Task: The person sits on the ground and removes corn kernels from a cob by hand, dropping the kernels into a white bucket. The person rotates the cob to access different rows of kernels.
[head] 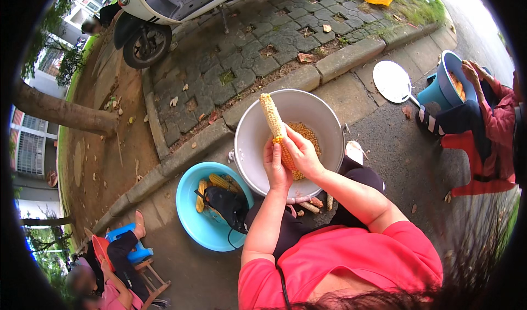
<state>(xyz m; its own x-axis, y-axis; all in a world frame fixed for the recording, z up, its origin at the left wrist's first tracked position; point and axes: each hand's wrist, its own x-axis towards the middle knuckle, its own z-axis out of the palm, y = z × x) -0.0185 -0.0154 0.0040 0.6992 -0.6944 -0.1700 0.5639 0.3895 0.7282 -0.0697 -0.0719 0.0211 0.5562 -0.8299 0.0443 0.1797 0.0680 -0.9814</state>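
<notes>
Both of my hands hold one corn cob (272, 114) above a large metal pot (251, 125). The cob's upper part is bare and pale, while orange kernels still cover its lower part between my hands. My left hand (276, 168) wraps the lower end from the left. From the right, my right hand (304, 153) grips it, with the thumb and fingers near the border between bare cob and kernels. Loose corn kernels (306, 135) lie in the bottom of the pot, partly hidden by my hands and the cob.
Left of the pot, a light-blue basin (189, 223) contains corn cobs (222, 182) and a black bag (226, 201). Stripped cobs (308, 207) lie by my feet. Seated people work at a blue bucket (442, 79) and a red basin (101, 250). A stone curb (280, 87) and scooter (146, 42) stand beyond.
</notes>
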